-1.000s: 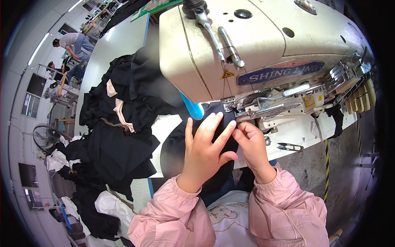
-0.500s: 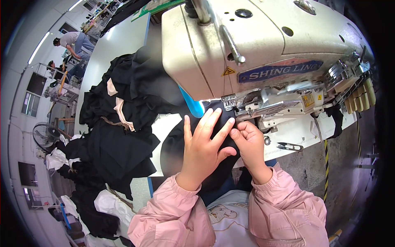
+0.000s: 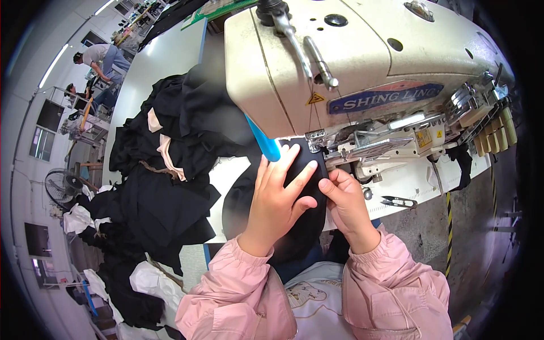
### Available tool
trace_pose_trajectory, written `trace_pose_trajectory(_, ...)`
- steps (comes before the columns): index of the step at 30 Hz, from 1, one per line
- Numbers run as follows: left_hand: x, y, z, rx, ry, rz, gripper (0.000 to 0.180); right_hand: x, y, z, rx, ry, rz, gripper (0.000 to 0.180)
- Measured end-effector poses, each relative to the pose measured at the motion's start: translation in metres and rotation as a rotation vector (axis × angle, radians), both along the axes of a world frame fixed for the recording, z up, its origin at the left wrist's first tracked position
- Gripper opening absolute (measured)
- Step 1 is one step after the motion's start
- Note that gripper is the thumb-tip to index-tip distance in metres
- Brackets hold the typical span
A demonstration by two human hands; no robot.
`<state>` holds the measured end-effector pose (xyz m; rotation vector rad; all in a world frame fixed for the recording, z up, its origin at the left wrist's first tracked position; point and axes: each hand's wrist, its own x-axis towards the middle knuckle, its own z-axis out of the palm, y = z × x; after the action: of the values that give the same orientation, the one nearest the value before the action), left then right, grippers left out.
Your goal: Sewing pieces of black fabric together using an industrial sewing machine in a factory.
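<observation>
A cream industrial sewing machine (image 3: 362,62) stands in front of me, its metal presser foot (image 3: 315,140) over the edge of a piece of black fabric (image 3: 306,226). My left hand (image 3: 277,198) lies flat on this fabric, fingers stretched toward the foot and thumb out to the side. Close by on the right, my right hand (image 3: 347,198) pinches the fabric's right edge between thumb and curled fingers. A bright blue strip (image 3: 263,139) hangs from the machine head, just above my left fingertips, which it partly hides.
Heaped black cloth (image 3: 153,198) with pale scraps covers the left of the white table (image 3: 226,175). Thread snips (image 3: 399,202) lie on its right front edge. White crumpled material (image 3: 156,289) hangs at lower left. Farther off are a fan (image 3: 61,186) and a bending person (image 3: 102,59).
My left hand has shifted slightly left, its outer fingers closer together. The right thumb sits a little lower. A metal lever on top of the machine has swung down.
</observation>
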<state>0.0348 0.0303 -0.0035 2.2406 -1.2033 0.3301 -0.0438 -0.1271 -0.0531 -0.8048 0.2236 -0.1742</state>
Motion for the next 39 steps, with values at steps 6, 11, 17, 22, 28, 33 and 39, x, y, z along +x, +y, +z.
trace_pose_trajectory(6, -0.003, 0.006, -0.004, 0.005, 0.069, 0.048, 0.066, -0.001, 0.011, 0.015, 0.181, 0.129, 0.089, 0.021)
trace_pose_trajectory(11, -0.003, 0.005, 0.0, 0.059, 0.017, 0.059, 0.065, -0.005, 0.023, 0.003, -0.086, 0.131, -0.161, 0.014)
trace_pose_trajectory(17, -0.004, 0.003, 0.002, 0.05, 0.016, 0.073, 0.064, -0.007, 0.022, 0.005, -0.233, 0.086, -0.145, 0.024)
trace_pose_trajectory(22, -0.003, 0.003, 0.003, 0.061, 0.0, 0.076, 0.064, -0.004, 0.014, 0.004, -0.161, 0.069, -0.038, 0.02)
trace_pose_trajectory(28, -0.003, 0.003, 0.003, 0.075, -0.006, 0.079, 0.064, -0.007, 0.0, -0.004, -0.06, 0.028, 0.065, 0.02)
trace_pose_trajectory(33, 0.006, 0.007, 0.004, 0.059, -0.062, 0.055, 0.064, -0.008, -0.012, 0.009, -0.068, 0.015, 0.121, 0.022)
trace_pose_trajectory(39, 0.002, 0.005, 0.011, 0.013, -0.086, -0.012, 0.061, -0.017, 0.0, -0.011, -0.242, 0.022, 0.066, 0.019)
